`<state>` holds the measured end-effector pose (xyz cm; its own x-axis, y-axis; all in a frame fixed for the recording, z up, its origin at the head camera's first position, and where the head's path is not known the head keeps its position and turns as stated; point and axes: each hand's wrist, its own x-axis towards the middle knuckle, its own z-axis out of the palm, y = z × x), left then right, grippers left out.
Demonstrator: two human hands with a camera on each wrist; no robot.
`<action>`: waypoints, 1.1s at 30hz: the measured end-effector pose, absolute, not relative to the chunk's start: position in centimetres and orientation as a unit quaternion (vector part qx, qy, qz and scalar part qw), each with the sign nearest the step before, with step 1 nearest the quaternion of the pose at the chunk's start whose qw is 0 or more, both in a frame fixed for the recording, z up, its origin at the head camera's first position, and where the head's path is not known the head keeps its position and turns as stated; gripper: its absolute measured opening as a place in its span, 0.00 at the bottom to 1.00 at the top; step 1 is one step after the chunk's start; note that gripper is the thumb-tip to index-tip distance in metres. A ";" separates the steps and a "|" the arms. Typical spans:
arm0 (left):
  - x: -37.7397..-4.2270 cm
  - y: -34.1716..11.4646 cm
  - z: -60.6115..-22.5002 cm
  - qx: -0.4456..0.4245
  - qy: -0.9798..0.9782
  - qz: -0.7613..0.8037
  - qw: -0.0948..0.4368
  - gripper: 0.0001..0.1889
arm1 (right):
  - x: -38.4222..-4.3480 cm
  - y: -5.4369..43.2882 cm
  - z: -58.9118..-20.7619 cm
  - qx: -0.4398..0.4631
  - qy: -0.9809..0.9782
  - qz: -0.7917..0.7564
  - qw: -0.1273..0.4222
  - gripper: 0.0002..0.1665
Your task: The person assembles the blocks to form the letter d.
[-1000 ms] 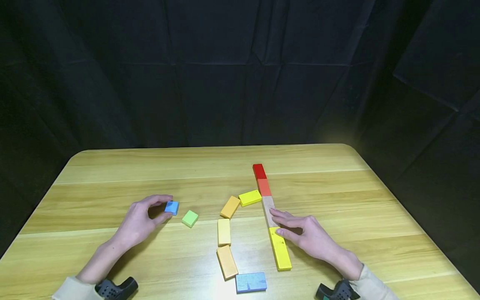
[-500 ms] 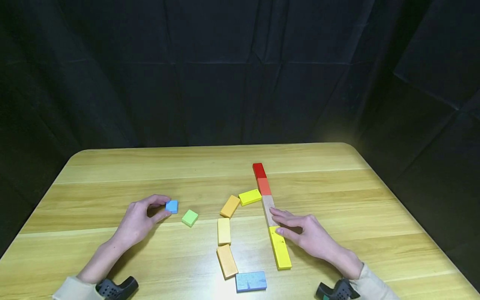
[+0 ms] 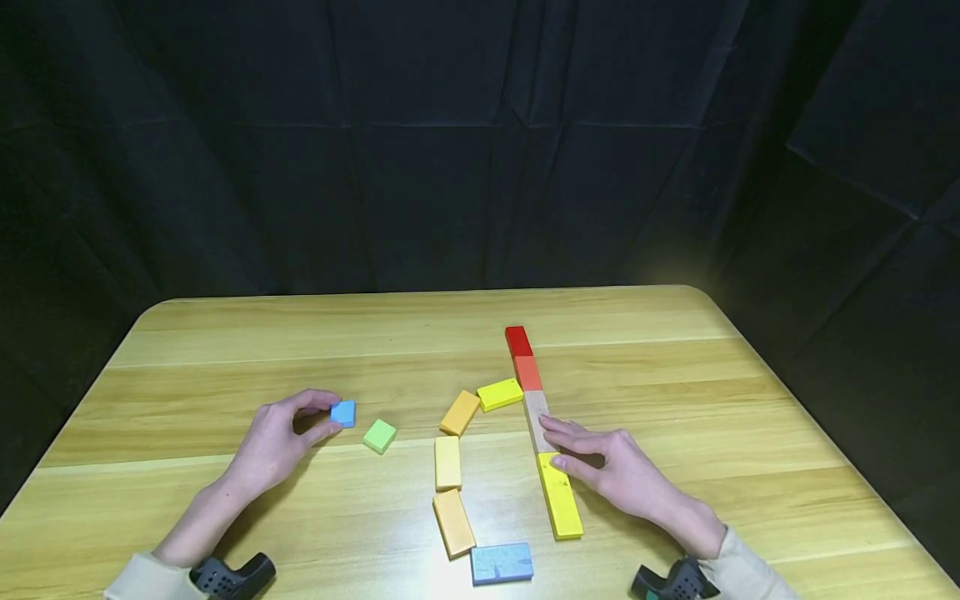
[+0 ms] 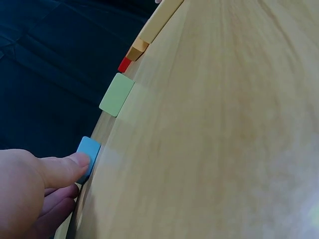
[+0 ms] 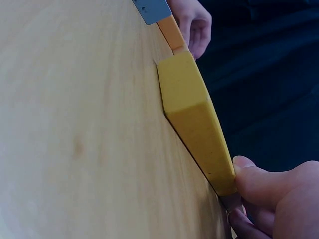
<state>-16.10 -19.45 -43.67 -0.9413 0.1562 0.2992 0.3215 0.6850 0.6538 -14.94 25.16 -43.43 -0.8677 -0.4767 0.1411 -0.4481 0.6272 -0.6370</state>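
In the head view my left hand [image 3: 277, 437] holds a small blue block [image 3: 343, 413] at its left end, thumb on the near side and index finger on the far side. The left wrist view shows the thumb pressed against this blue block [image 4: 88, 152]. Just right of it lies a small green block [image 3: 380, 436], apart from the hand. My right hand [image 3: 618, 471] rests on a straight row, thumb on the long yellow block [image 3: 562, 504] and fingertips on the grey block [image 3: 536, 417]. The other fingers are partly hidden.
Beyond the grey block the row continues with an orange-red block [image 3: 528, 373] and a red block [image 3: 518, 342]. A curved line of several blocks runs from a short yellow block [image 3: 500, 394] to a larger blue block [image 3: 502, 564]. Dark cloth [image 3: 450, 167] hangs behind the wooden table [image 3: 300, 333].
The left fingers have slid slightly left along the small blue block, which has turned a little. The right hand and the other blocks have stayed in place.
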 end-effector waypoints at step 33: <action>-13.8 -15.2 -42.1 -0.182 -0.863 -0.451 0.136 0.16 | -15.0 25.2 -43.5 -0.263 0.900 -0.348 0.015 0.27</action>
<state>-13.81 -15.18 -42.13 -0.8965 0.1916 0.3996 0.4374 0.5270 0.7287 -15.01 25.23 -43.54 -0.8607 -0.4848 0.1556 -0.4632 0.6188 -0.6344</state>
